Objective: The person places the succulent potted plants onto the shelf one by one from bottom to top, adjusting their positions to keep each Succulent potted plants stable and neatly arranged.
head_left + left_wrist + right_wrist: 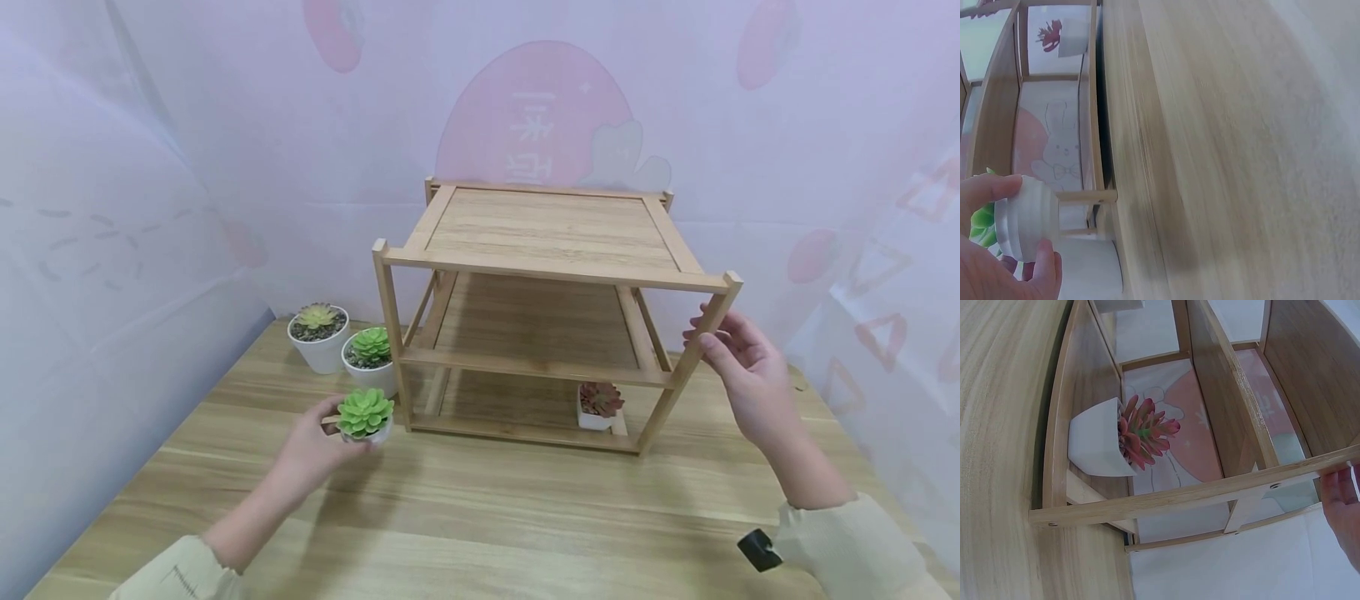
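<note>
My left hand [318, 454] holds a small potted succulent [365, 414] with bright green leaves, in front of the left side of a three-tier wooden shelf [562, 229]. In the left wrist view, thumb and fingers pinch the ribbed white pot [1034, 219], which is tipped on its side in that picture. My right hand [750, 375] grips the shelf's right front post [686, 367], thumb in front and fingers behind it. A red succulent in a square white pot [1100, 440] stands on the bottom tier at the right.
Left of the shelf stand two more white-potted succulents, a pale yellow-green one [318, 337] at the back and a green one [371, 367] nearer the post. All rest on a wood-grain table [480, 517]. A printed cloth [360, 150] hangs behind and at the sides.
</note>
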The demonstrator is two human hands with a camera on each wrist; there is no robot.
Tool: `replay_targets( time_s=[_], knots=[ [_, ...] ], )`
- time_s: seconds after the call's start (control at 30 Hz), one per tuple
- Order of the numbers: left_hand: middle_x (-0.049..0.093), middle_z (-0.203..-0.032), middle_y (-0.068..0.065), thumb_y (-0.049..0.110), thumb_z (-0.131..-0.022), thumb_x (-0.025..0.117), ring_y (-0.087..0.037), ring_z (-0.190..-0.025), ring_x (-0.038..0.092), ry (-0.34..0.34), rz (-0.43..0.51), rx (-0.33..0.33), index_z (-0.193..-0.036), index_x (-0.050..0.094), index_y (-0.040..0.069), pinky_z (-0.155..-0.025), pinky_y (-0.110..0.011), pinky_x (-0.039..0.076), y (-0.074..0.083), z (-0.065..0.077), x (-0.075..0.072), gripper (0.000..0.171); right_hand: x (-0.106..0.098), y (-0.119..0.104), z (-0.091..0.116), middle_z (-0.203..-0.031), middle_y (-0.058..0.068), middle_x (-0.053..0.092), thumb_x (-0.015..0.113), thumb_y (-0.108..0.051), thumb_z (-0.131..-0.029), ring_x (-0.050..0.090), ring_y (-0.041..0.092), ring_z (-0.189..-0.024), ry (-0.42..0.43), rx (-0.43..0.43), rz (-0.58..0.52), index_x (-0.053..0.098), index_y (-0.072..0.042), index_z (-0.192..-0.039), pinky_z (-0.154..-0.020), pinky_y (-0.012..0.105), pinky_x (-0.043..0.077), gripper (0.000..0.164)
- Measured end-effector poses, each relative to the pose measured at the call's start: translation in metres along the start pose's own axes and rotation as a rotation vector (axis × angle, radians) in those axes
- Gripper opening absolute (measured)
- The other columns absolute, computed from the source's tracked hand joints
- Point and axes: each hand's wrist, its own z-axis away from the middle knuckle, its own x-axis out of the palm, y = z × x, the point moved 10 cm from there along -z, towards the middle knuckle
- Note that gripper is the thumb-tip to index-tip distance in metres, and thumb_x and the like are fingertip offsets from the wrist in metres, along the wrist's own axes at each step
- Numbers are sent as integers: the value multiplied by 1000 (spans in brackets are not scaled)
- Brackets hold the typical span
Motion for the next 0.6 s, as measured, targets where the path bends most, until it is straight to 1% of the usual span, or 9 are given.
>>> replay_targets(
  time_s=[0.13,0.37,0.47,0.6],
  knots=[
    [50,-137,-34,-2,-76,83,-45,-122,56,-8,-13,10,-144,44,-11,-95,-42,56,6,3,5,79,0,0,0,-118,3,65,50,6,-104,67,11,-106,1,1,-7,60,-7,-134,-94,20,53,35],
    [50,-138,-33,0,-75,84,-45,-123,55,-16,-35,13,-145,44,-10,-98,-49,53,11,6,10,80,0,1,1,-118,4,66,50,8,-104,67,14,-107,17,9,-16,62,-9,-133,-94,19,52,36],
    [49,-140,-33,0,-76,84,-46,-124,54,-24,-28,12,-146,43,-10,-98,-49,53,14,7,12,81,-1,1,1,-118,4,66,50,7,-104,67,14,-107,23,9,-16,62,-9,-133,-94,19,52,36],
    [49,-140,-32,-1,-76,83,-44,-123,55,-34,-7,11,-147,43,-9,-95,-45,55,16,8,16,82,0,0,1,-119,4,65,50,7,-104,66,13,-107,14,0,-5,61,-8,-134,-95,19,52,35]
  ],
)
